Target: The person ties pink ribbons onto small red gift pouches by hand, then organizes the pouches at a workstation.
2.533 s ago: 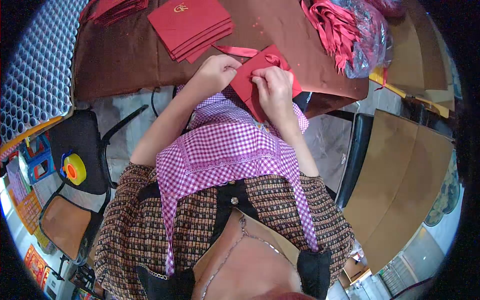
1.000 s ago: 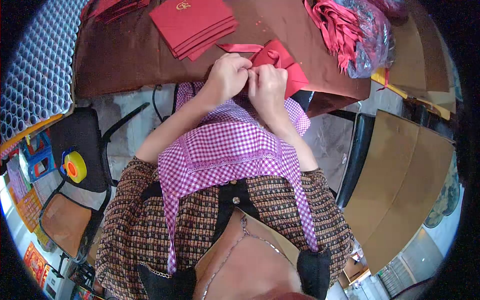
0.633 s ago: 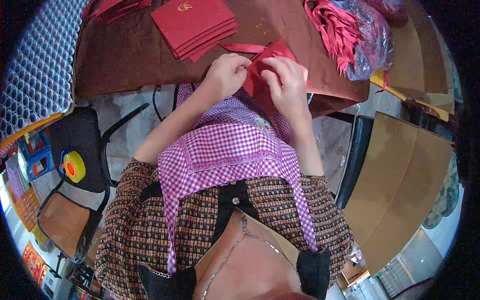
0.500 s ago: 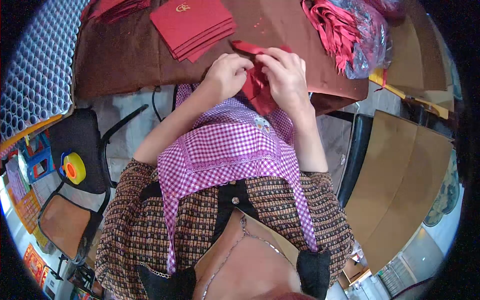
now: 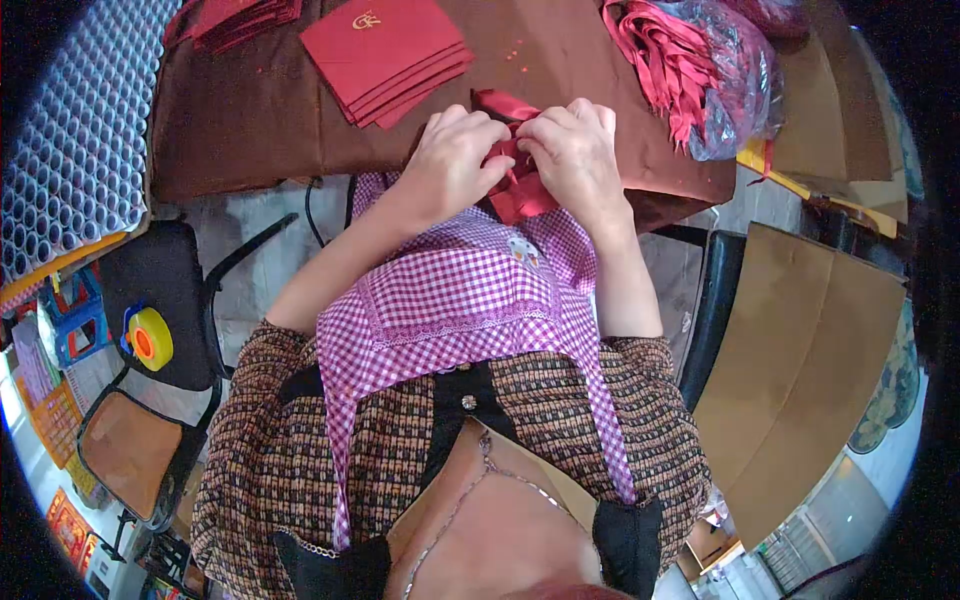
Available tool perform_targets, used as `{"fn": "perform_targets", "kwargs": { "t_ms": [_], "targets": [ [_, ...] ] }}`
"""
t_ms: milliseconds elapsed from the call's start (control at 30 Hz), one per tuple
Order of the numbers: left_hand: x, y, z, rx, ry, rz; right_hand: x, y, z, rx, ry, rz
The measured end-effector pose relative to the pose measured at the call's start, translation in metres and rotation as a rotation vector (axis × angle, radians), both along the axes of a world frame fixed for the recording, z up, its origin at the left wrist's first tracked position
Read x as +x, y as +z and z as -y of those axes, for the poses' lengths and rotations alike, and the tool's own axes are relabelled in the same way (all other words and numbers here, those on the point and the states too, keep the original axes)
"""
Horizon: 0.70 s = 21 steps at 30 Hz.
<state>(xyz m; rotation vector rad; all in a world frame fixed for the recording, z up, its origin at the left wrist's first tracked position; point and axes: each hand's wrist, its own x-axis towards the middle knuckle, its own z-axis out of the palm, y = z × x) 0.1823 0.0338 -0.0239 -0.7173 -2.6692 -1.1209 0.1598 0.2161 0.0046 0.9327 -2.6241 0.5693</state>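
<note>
At the near edge of the brown cloth, a red piece with red ribbon [image 5: 522,198] is held between both hands. My left hand [image 5: 455,158] has its fingers closed at the ribbon's left side. My right hand [image 5: 577,152] pinches the ribbon from the right, its fingertips near those of my left hand. One ribbon end [image 5: 502,103] sticks out beyond the fingers. Part of the red piece is hidden behind the hands. Left of them lies a fanned stack of red cards [image 5: 385,55] with a gold mark on top.
Many red ribbons [image 5: 668,62] lie beside a clear plastic bag [image 5: 745,95] at the back right of the brown cloth [image 5: 240,120]. More red cards [image 5: 240,20] are at the back left. A tray of round cells [image 5: 75,150] stands far left, and cardboard [image 5: 800,370] at right.
Both hands have shifted slightly and come closer together at the ribbon. The lower part of the red piece has turned and sits a little higher.
</note>
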Motion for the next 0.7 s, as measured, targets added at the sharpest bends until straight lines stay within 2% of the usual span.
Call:
{"fn": "perform_targets", "kwargs": {
  "t_ms": [200,267,300,367,433,500,633,700],
  "targets": [
    [-0.001,-0.003,-0.002,0.056,-0.032,-0.072,0.001,0.01,-0.004,0.037,0.011,0.013],
    [0.0,-0.004,-0.002,0.068,-0.072,-0.111,-0.001,0.024,-0.008,0.058,0.103,0.179],
    [0.0,-0.006,-0.002,0.065,-0.083,-0.11,-0.004,0.028,-0.01,0.054,0.092,0.18],
    [-0.001,-0.008,-0.003,0.077,-0.111,-0.168,-0.018,0.032,-0.014,0.166,0.226,0.327],
    [0.001,-0.004,-0.004,0.036,-0.135,-0.218,-0.036,0.037,-0.017,0.188,0.347,0.639],
    [0.003,0.002,-0.006,0.001,-0.167,-0.276,-0.046,0.043,-0.015,0.293,0.399,0.741],
    [0.007,0.006,-0.004,-0.041,-0.161,-0.298,-0.047,0.031,-0.016,0.248,0.496,0.648],
    [0.01,0.008,-0.001,-0.077,-0.212,-0.285,-0.04,0.039,-0.015,0.213,0.454,0.771]
  ]
}}
